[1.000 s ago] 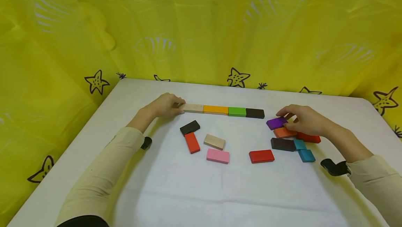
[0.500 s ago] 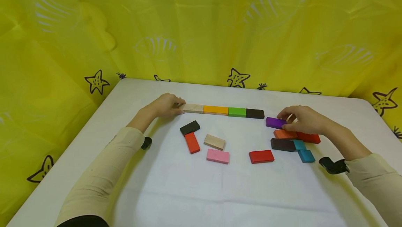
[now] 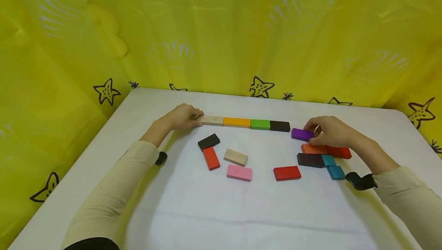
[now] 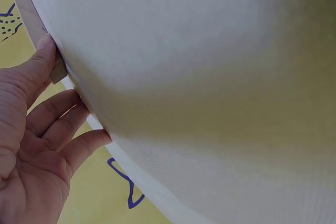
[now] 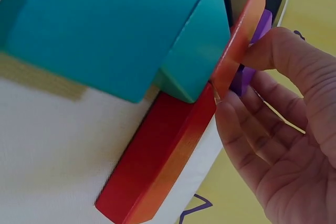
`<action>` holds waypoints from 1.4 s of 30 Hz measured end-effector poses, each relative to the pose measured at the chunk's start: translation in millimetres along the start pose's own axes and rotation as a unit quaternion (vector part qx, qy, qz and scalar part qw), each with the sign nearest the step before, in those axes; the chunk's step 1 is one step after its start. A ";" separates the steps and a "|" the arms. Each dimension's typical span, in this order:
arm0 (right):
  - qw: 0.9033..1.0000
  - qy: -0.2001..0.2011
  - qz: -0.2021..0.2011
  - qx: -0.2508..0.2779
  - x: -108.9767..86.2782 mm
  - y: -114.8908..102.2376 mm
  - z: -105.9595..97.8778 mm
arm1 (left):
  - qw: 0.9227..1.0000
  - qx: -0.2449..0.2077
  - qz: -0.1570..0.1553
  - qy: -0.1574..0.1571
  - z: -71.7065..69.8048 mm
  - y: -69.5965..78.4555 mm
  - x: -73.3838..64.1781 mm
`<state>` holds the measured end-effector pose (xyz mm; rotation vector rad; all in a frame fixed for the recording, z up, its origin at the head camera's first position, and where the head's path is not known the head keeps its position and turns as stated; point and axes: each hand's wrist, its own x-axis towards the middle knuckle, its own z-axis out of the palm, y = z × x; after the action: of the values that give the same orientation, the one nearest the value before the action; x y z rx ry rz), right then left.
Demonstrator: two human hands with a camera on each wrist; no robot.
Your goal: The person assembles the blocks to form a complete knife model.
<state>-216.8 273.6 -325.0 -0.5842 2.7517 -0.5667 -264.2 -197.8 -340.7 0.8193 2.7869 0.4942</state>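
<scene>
A row of end-to-end blocks lies toward the back: a beige block (image 3: pixel 213 120), a yellow block (image 3: pixel 236 122), a green block (image 3: pixel 260 124) and a black block (image 3: pixel 280 126). At the row's left end, my left hand (image 3: pixel 183 117) holds the beige block by its end; in the left wrist view the thumb (image 4: pixel 44 51) lies along its side. Just right of the row, a small gap from the black block, my right hand (image 3: pixel 329 131) grips a purple block (image 3: pixel 302 134) between thumb and fingers. In the right wrist view my hand partly covers the purple block (image 5: pixel 245 80).
Below my right hand lie an orange block (image 3: pixel 313 149), a red block (image 3: pixel 339 152), a dark brown block (image 3: pixel 310 160) and teal blocks (image 3: pixel 336 172). Nearer the middle are another red block (image 3: pixel 287 173), a pink block (image 3: pixel 239 173) and a second beige block (image 3: pixel 236 157). A yellow curtain hangs behind.
The purple block has turned from slanted to nearly in line with the row and shifted slightly left, with my right hand on it. My left hand stays at the beige block.
</scene>
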 end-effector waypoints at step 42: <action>1.000 0.005 0.006 -0.006 20.3 -0.7 -0.7 | 1.000 -0.001 0.002 0.002 0.1 0.1 -1.0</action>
<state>-234.7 264.3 -327.7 -0.5678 2.7682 -0.5537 -263.3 -198.2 -340.7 0.8242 2.7886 0.4982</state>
